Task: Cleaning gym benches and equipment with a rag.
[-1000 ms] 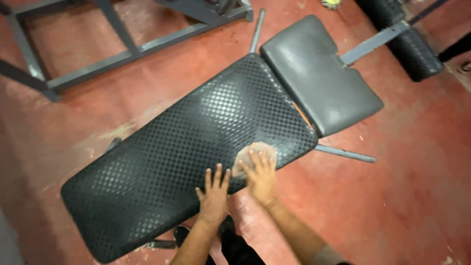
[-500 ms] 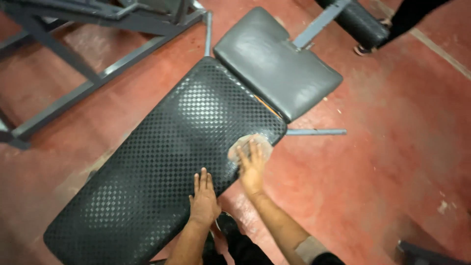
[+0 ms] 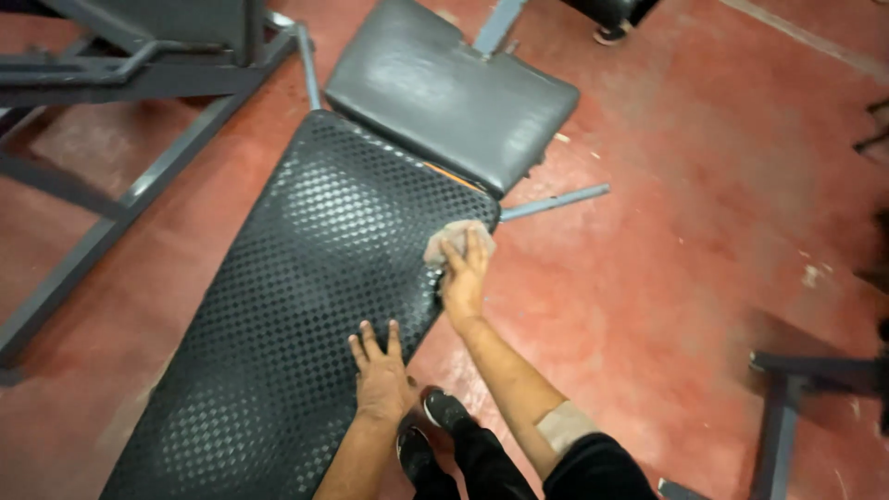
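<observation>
Floor: red concrete (image 3: 704, 231), gym frames (image 3: 111, 194) around.
Bench: one, two black pads (image 3: 306, 278).
Right hand (image 3: 463, 278): flat, pressing one cloth (image 3: 449, 238) at pad's corner.
Left hand (image 3: 381, 375): spread, empty, on pad.

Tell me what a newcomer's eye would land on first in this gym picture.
First comes the long black bench pad with its chequered texture, running diagonally across the red floor. Near the pad's upper right corner the right hand presses a pale cloth onto it, while the left hand lies flat on its lower edge. Just beyond sits a smooth grey seat cushion.
</observation>
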